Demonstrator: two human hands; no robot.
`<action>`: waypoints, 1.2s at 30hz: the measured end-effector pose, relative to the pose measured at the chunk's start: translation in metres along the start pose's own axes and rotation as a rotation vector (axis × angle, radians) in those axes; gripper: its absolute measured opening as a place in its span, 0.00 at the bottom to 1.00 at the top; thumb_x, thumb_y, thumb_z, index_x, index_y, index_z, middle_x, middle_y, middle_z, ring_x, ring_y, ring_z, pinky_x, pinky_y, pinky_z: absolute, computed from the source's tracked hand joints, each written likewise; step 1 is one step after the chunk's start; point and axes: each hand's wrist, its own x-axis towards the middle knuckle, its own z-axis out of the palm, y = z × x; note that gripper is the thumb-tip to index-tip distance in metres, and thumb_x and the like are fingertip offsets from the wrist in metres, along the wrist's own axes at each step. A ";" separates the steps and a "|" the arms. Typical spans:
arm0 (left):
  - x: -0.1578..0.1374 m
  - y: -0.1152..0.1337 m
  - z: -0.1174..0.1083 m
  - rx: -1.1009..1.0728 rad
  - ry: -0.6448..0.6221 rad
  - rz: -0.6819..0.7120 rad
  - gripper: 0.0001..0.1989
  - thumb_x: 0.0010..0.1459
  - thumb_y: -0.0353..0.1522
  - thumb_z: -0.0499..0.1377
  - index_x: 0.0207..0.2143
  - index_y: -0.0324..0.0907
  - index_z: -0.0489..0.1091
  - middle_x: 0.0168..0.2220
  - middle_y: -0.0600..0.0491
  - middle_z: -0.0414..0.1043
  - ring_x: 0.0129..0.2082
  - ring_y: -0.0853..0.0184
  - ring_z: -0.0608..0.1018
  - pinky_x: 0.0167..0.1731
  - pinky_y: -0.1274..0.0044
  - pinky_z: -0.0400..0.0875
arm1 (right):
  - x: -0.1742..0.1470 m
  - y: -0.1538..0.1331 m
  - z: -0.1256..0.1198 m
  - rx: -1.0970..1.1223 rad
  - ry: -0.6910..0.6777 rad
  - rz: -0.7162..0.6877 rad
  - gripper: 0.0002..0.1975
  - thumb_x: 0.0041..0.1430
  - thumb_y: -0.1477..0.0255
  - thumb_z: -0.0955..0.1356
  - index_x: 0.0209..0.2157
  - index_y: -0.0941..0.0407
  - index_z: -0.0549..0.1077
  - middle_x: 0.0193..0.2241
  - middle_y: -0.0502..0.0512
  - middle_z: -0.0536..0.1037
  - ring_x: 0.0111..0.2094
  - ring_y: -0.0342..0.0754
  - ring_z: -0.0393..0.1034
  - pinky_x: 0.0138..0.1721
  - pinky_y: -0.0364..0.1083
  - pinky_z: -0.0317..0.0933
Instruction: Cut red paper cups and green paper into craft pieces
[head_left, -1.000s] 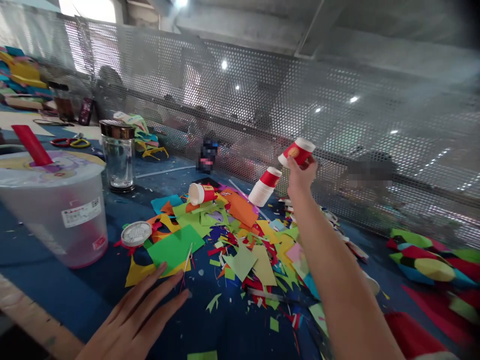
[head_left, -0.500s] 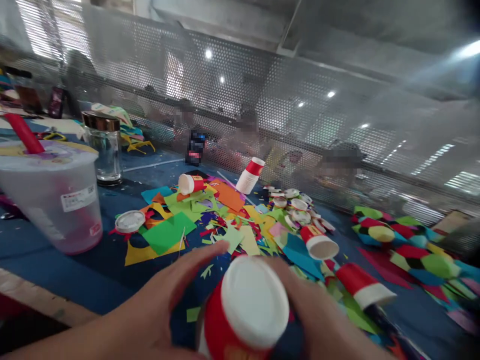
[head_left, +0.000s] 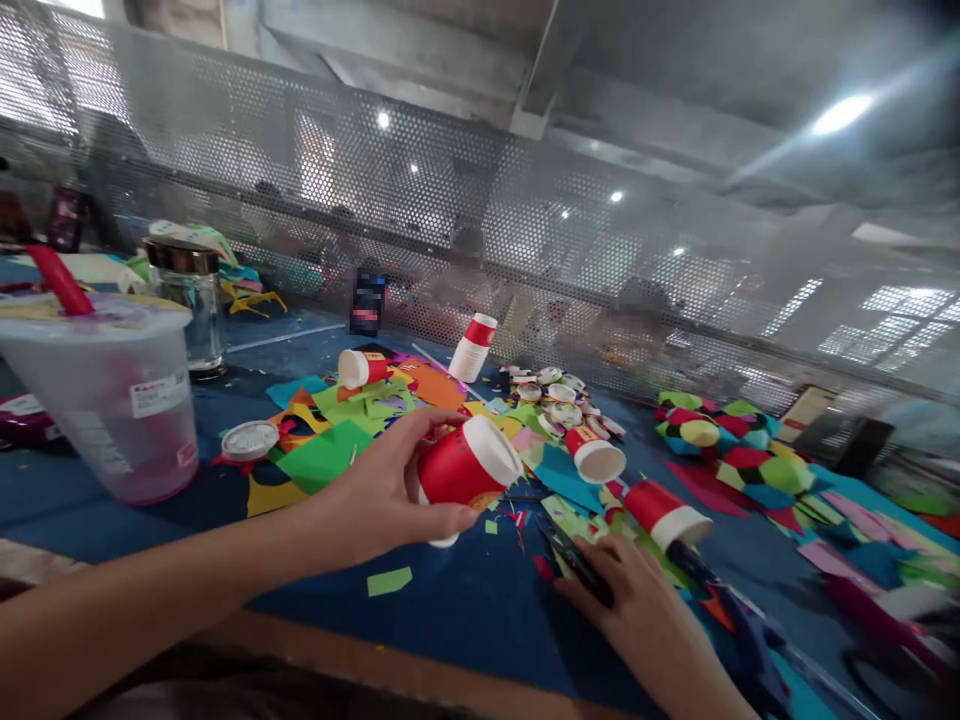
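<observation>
My left hand (head_left: 390,485) is wrapped round a red and white paper cup (head_left: 469,465), which is tilted with its white end up and to the right. Lower right, my right hand (head_left: 626,590) has its thumb and fingers closed round a slim black tool (head_left: 589,572) close to the tabletop; its exact kind is unclear. Just beyond that hand lies another red paper cup (head_left: 664,513) on its side. A further red cup (head_left: 596,455) rests by the coloured paper scraps (head_left: 330,455).
A plastic drink cup (head_left: 127,400) with a red straw and a glass jar (head_left: 187,310) stand left. Behind the scraps are a leaning stack of paper cups (head_left: 472,350), a phone (head_left: 367,300) and several small round pieces (head_left: 562,392). Colourful paper shapes (head_left: 750,450) lie right.
Both hands were around the cup in front of me. Now the left alone holds it, farther forward and tilted. The right has left the cup, moved right and closed on the black tool.
</observation>
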 end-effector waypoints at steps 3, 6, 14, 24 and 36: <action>0.017 -0.002 -0.005 0.175 0.071 -0.006 0.38 0.38 0.37 0.73 0.51 0.41 0.61 0.52 0.41 0.69 0.50 0.51 0.76 0.49 0.59 0.72 | 0.005 -0.001 0.013 0.010 0.029 0.029 0.11 0.58 0.64 0.69 0.33 0.56 0.80 0.32 0.61 0.78 0.37 0.61 0.74 0.42 0.59 0.68; 0.029 -0.013 -0.013 0.226 0.101 -0.014 0.36 0.35 0.39 0.74 0.47 0.41 0.66 0.54 0.39 0.67 0.55 0.45 0.71 0.55 0.53 0.66 | 0.011 -0.001 0.012 0.032 0.052 0.027 0.07 0.55 0.67 0.69 0.26 0.55 0.76 0.27 0.58 0.77 0.32 0.58 0.74 0.35 0.54 0.69; 0.023 -0.037 -0.016 0.088 0.033 -0.135 0.36 0.41 0.42 0.68 0.53 0.47 0.62 0.55 0.45 0.73 0.52 0.52 0.77 0.48 0.63 0.74 | 0.006 0.002 0.008 0.110 0.097 0.000 0.06 0.58 0.69 0.64 0.26 0.52 0.66 0.24 0.53 0.74 0.25 0.51 0.72 0.27 0.48 0.67; 0.024 -0.053 -0.028 0.243 0.072 -0.117 0.40 0.43 0.44 0.71 0.54 0.43 0.59 0.53 0.43 0.72 0.50 0.53 0.77 0.46 0.67 0.74 | -0.009 -0.010 -0.009 0.450 0.138 0.350 0.10 0.61 0.59 0.65 0.36 0.50 0.66 0.26 0.50 0.77 0.23 0.49 0.76 0.25 0.44 0.69; 0.016 -0.046 -0.025 0.351 0.093 0.055 0.31 0.56 0.44 0.62 0.58 0.44 0.58 0.56 0.44 0.68 0.54 0.53 0.73 0.51 0.64 0.71 | 0.038 -0.018 -0.032 0.823 0.123 0.633 0.24 0.62 0.50 0.57 0.39 0.55 0.69 0.21 0.49 0.63 0.19 0.47 0.59 0.20 0.47 0.56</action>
